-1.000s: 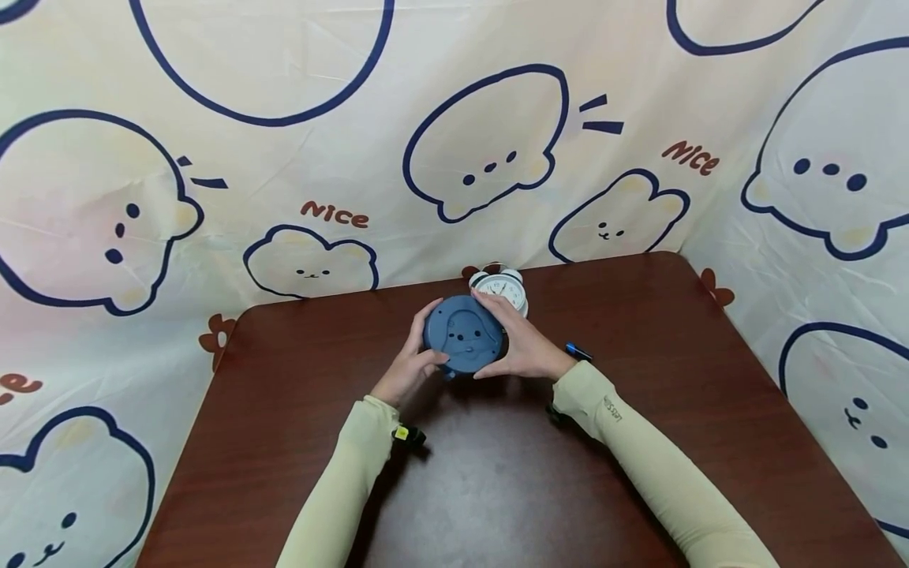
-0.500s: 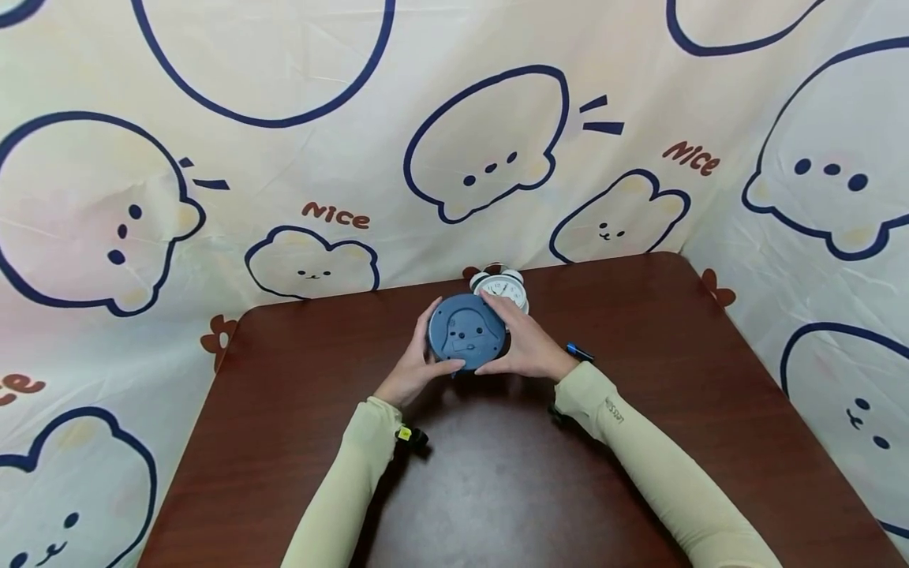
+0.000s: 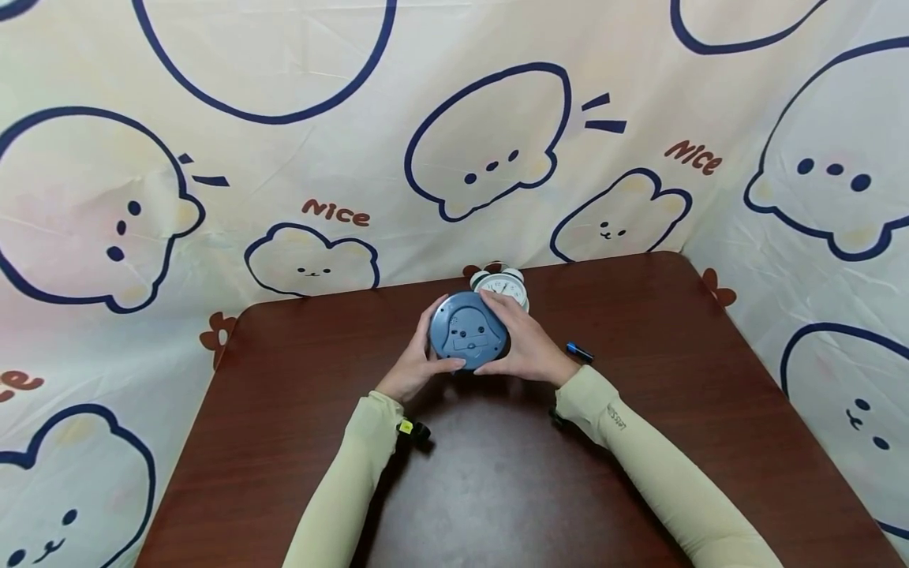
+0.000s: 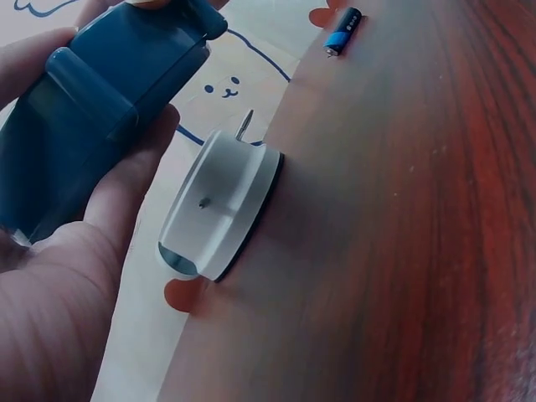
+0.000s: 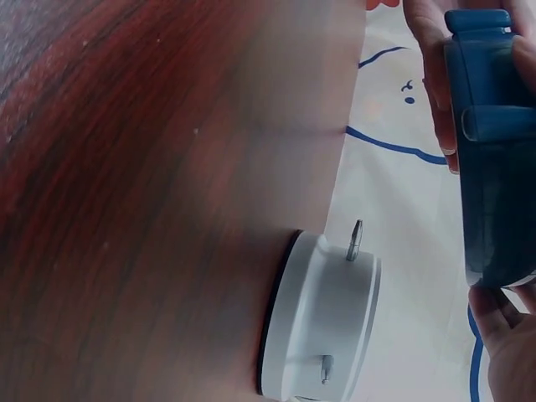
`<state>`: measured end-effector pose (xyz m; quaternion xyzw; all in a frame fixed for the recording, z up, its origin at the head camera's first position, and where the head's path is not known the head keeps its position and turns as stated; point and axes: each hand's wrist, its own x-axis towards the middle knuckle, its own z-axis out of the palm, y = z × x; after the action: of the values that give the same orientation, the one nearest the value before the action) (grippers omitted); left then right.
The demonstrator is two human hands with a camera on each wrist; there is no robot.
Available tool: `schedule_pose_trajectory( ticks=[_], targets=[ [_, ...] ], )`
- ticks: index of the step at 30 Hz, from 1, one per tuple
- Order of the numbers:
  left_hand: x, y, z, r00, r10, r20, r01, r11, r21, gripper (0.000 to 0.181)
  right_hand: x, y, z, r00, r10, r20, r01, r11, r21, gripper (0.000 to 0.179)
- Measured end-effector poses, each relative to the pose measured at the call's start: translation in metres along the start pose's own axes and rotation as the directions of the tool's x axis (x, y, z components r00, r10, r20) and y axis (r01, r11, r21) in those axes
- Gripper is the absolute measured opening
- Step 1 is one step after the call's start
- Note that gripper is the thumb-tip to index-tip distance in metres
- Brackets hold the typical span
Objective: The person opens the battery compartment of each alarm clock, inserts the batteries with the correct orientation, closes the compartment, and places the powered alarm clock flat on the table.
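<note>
A round blue alarm clock (image 3: 467, 330) is held above the table, its back towards the head camera, showing two dark knobs and a battery cover. Its dial is hidden. My left hand (image 3: 415, 367) grips its left side, thumb along the lower edge. On the opposite side my right hand (image 3: 524, 347) holds it between thumb and fingers. The left wrist view shows the clock's blue edge (image 4: 92, 105). Behind it lies a white twin-bell alarm clock (image 3: 503, 285) with its dial up, partly covered by the right hand; its small metal feet show in both wrist views.
A blue-and-black battery (image 3: 579, 352) lies on the dark wooden table (image 3: 682, 355), right of the right hand. A cartoon-printed cloth (image 3: 426, 47) hangs right behind the table's far edge and along its sides. Small cameras are strapped at both wrists.
The blue alarm clock has shifted slightly right and away, its back tilting a little. My left thumb has slid to its lower edge. My right hand stays nearly where it was.
</note>
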<state>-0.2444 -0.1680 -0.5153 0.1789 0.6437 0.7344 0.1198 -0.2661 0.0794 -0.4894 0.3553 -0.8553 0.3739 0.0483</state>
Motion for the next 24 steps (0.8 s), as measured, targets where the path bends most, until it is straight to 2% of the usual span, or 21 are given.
schedule_pose_trajectory(
  ticks=[4, 7, 10, 12, 15, 18, 20, 24],
  targets=[
    [0.0, 0.001, 0.001, 1.0, -0.006, 0.001, 0.006, 1.0, -0.007, 0.11, 0.0, -0.001, -0.001, 1.0, 0.013, 0.028, -0.013, 1.0, -0.016, 0.122],
    [-0.001, 0.002, 0.001, 1.0, -0.007, 0.001, 0.007, 1.0, -0.011, 0.11, -0.001, -0.001, -0.002, 0.999, 0.012, 0.044, -0.011, 0.999, -0.031, 0.109],
    [-0.002, 0.003, 0.002, 1.0, -0.007, 0.006, 0.007, 1.0, -0.011, 0.11, 0.0, -0.001, -0.002, 0.996, -0.085, 0.009, 0.085, 0.993, -0.076, 0.085],
    [-0.002, 0.004, 0.002, 1.0, -0.008, 0.013, 0.008, 1.0, -0.012, 0.11, 0.001, 0.0, -0.003, 0.98, -0.195, -0.039, 0.19, 0.975, -0.115, 0.067],
    [-0.003, 0.004, 0.003, 1.0, -0.005, 0.023, 0.006, 1.0, -0.017, 0.111, 0.003, -0.002, -0.003, 0.929, -0.358, -0.096, 0.338, 0.925, -0.171, 0.051],
    [-0.003, 0.002, 0.002, 1.0, -0.001, 0.03, 0.001, 1.0, -0.019, 0.111, 0.004, -0.006, -0.005, 0.893, -0.438, -0.108, 0.413, 0.89, -0.192, 0.046],
    [-0.003, 0.001, 0.002, 0.999, 0.001, 0.032, -0.001, 1.0, -0.01, 0.111, 0.006, -0.008, -0.006, 0.884, -0.459, -0.089, 0.435, 0.876, -0.207, 0.044],
    [-0.004, -0.001, 0.001, 1.0, -0.002, 0.028, 0.001, 1.0, 0.012, 0.11, 0.009, -0.013, -0.008, 0.887, -0.461, -0.023, 0.443, 0.864, -0.239, 0.041]
  ],
)
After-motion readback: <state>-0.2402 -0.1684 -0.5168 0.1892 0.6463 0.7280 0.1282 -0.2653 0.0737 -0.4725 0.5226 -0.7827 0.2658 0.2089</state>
